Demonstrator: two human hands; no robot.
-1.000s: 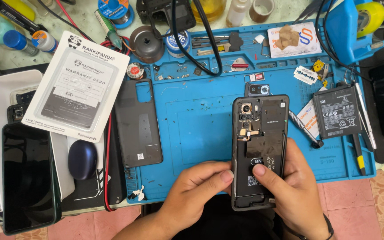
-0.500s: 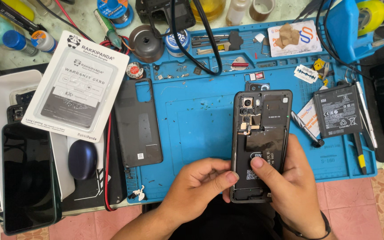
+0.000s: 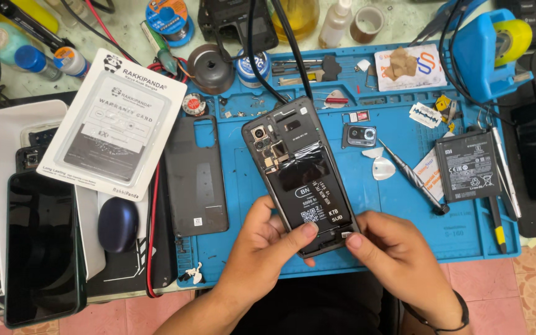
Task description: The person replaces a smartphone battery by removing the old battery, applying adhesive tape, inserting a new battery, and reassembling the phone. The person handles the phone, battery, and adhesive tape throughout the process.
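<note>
A blue repair mat covers most of the bench, its upper trays littered with small screws and parts. On its left part lies a dark grey back cover, flat and apart from the hands. Over the mat's middle sits the opened phone — back off, battery and camera modules showing, tilted so its top leans left. The left hand grips the phone's lower left edge, thumb laid across the battery label; the right hand is closed on the lower right corner, thumb tip at the bottom end. To the right a loose black battery rests on the mat, a screwdriver just beside it. Between phone and battery lie a small camera module and a white pick — both untouched
</note>
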